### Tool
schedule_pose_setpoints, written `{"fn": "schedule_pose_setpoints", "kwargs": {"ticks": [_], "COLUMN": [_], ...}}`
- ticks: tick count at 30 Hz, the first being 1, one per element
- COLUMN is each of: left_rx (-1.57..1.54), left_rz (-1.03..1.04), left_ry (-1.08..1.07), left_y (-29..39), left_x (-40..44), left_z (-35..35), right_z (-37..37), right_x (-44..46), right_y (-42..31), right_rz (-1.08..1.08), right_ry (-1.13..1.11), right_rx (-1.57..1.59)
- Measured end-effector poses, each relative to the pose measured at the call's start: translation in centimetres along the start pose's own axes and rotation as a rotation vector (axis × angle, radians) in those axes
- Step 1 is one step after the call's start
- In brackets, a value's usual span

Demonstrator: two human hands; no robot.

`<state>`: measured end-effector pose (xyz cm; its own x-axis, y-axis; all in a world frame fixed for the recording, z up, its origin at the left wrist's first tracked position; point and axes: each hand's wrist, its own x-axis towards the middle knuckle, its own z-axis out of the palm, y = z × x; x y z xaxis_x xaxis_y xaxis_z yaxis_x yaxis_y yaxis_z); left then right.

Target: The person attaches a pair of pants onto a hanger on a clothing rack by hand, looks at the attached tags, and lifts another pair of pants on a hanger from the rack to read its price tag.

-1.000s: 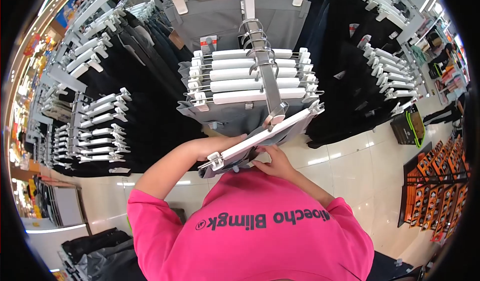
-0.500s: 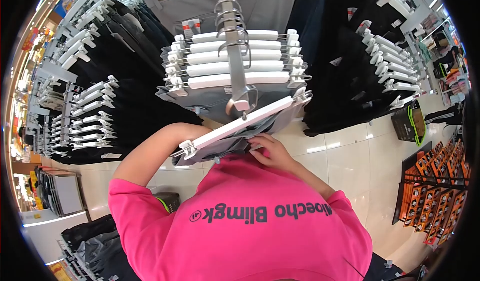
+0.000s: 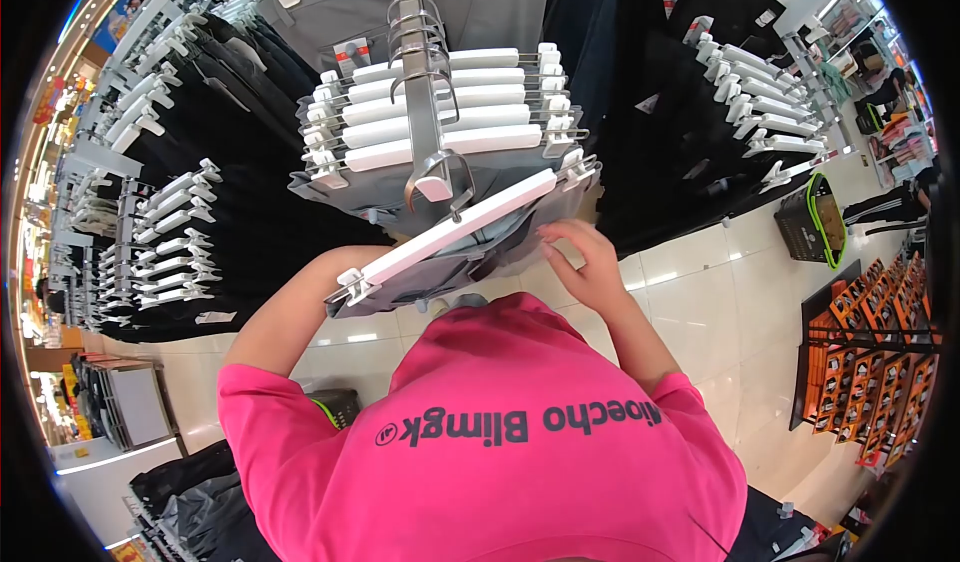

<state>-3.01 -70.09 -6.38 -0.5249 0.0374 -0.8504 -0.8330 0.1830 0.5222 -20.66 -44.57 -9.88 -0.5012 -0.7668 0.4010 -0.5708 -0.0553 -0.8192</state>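
Grey trousers [image 3: 480, 252] hang from a white clip hanger [image 3: 455, 230], its hook over the front end of a metal display arm [image 3: 418, 102]. The hanger slants, its right end higher and farther off. My right hand [image 3: 585, 262] is at the right side of the trousers, thumb and fingers apart, fingertips at the cloth; I cannot tell if they touch. My left forearm [image 3: 300, 297] reaches in behind the trousers, and they hide my left hand. Behind, several white hangers [image 3: 435, 132] with grey garments hang on the same arm.
Dark garments [image 3: 260, 222] hang on racks at the left, and more black garments [image 3: 670, 162] at the right. A dark basket with a green rim [image 3: 815, 222] is on the tiled floor [image 3: 700, 312]. An orange-packed display stand [image 3: 865, 362] stands at the right.
My right hand has left the front middle of the trousers and moved right and up to their side, its fingers opening. The view has shifted slightly, so the rack appears farther left.
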Motion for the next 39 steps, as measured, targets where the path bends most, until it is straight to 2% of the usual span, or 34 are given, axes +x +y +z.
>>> {"fn": "schedule_pose_setpoints", "kwargs": {"ticks": [3,5,6,8,9,10,12,13,14,16,18,20,22,24,26,28,30,32,35,36,39], "left_rx": [-0.122,-0.331,-0.214,-0.184,-0.259,-0.262,-0.432,-0.49,-0.489,-0.358,-0.391,-0.477,-0.522,-0.55,-0.497,-0.443,-0.429,-0.485,-0.382,-0.314,-0.291], "left_rz": [0.01,0.031,0.058,0.327,0.206,0.206,0.554,0.638,0.634,1.025,1.113,1.141,1.045,0.964,1.011,1.06,1.096,1.079,1.021,1.041,1.034], "left_ry": [0.026,0.032,0.051,0.174,0.167,0.168,0.365,0.499,0.494,0.809,0.963,0.998,1.066,1.054,1.043,0.968,0.868,0.737,0.685,0.695,0.656], "left_y": [-0.1,0.4,0.5,0.7,-0.1,-0.5,-1.2,-1.3,-2.0,-3.9,-5.5,-6.1,-6.3,-6.7,-6.7,-7.1,-6.9,-6.4,-6.3,-5.9,-6.1], "left_x": [-0.3,-1.6,-1.9,-3.7,-4.4,-5.2,-7.2,-7.8,-7.9,-7.5,-6.7,-5.5,-4.9,-4.7,-4.8,-4.6,-4.7,-4.8,-3.8,-3.6,-3.4], "left_z": [0.0,0.1,-0.4,-0.3,-1.3,-1.3,-0.2,0.8,1.6,2.9,4.1,4.8,4.9,4.4,3.6,2.8,2.2,2.1,2.1,2.2,1.9], "right_z": [-0.6,-0.6,-0.5,-0.5,-0.5,-0.5,-0.4,-0.3,-0.2,-0.1,-0.1,-0.7,-1.1,-1.6,-1.6,-1.2,-0.7,0.2,0.9,1.0,0.9], "right_x": [-0.2,-0.6,-0.9,-1.3,-1.3,-1.2,-1.1,-1.2,-1.2,-1.0,-0.5,0.2,0.9,1.8,2.9,3.5,3.2,2.6,1.6,1.5,1.3], "right_y": [0.3,0.8,1.0,1.2,1.2,1.2,1.2,1.5,2.1,2.6,2.6,2.0,1.4,1.0,0.5,0.2,0.9,2.0,3.9,4.1,3.0], "right_rz": [-0.038,-0.009,0.02,0.04,0.056,0.056,0.12,0.126,0.162,0.204,0.186,0.159,0.109,0.003,-0.04,-0.041,0.114,0.176,0.126,0.254,0.302], "right_ry": [0.044,0.032,0.024,0.019,0.026,0.024,0.041,0.043,0.055,0.07,0.216,0.295,0.389,0.468,0.581,0.569,0.324,0.351,0.441,0.476,0.441], "right_rx": [0.019,0.028,0.04,0.048,0.055,0.055,0.135,0.135,0.221,0.306,0.452,0.518,0.445,0.3,0.21,0.189,0.492,0.663,0.725,0.61,0.501]}}
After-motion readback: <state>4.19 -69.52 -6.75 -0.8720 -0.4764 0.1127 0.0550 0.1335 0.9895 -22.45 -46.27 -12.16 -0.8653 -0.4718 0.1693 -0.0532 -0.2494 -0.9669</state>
